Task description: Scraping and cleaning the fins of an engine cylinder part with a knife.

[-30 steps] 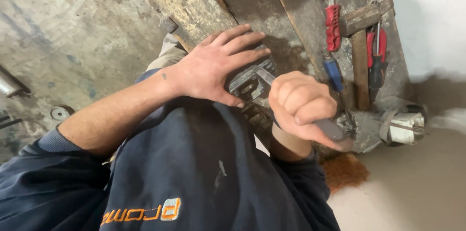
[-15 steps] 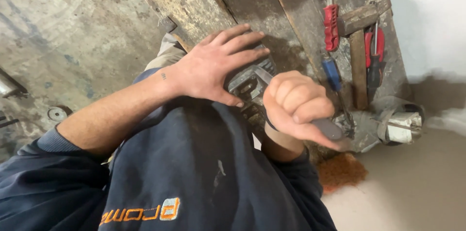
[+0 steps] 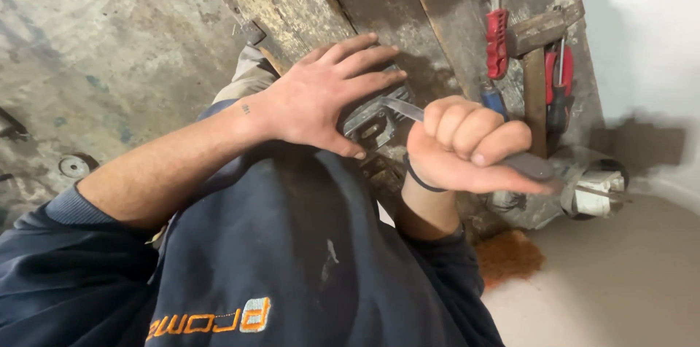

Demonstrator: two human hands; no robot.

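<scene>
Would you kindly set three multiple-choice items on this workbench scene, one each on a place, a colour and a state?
1. Where does the left hand lie?
A. flat on the grey metal part
B. on the floor
C. on the white wall

2. What colour are the handles of the pliers hanging by the wooden plank?
A. green
B. red
C. yellow

3. How is the right hand?
A. spread open
B. closed in a fist round the dark-handled metal tool
C. empty

Answers: 1 A, its fingers spread over the part; 2 B, both grips show red; 3 B, fingers curl round the handle.
</scene>
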